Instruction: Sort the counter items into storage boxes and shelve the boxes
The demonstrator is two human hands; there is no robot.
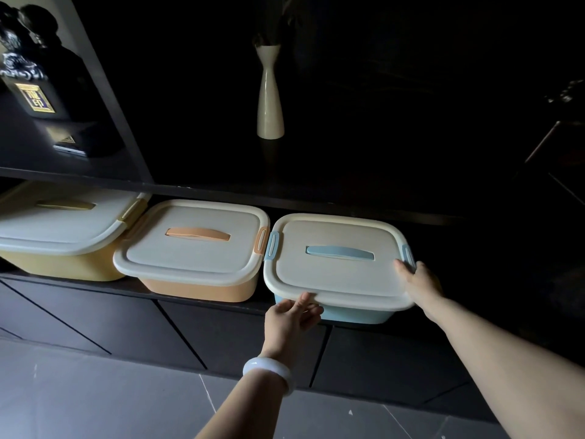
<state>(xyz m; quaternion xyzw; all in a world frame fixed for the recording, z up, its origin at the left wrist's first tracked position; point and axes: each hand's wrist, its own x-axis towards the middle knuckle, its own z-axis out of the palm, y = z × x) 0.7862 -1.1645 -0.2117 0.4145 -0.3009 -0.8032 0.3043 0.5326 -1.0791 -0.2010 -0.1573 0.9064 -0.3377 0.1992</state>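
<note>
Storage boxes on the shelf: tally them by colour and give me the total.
Yellow box: 1
Orange box: 1
Blue box, with the left hand and right hand on its lid rim: 1
Total: 3

The dark bottle (34, 90) bears an unreadable gold label.

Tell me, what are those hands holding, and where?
Both hold the blue storage box: the left hand grips the lid's front rim, the right hand its right side beside the blue latch.
</note>
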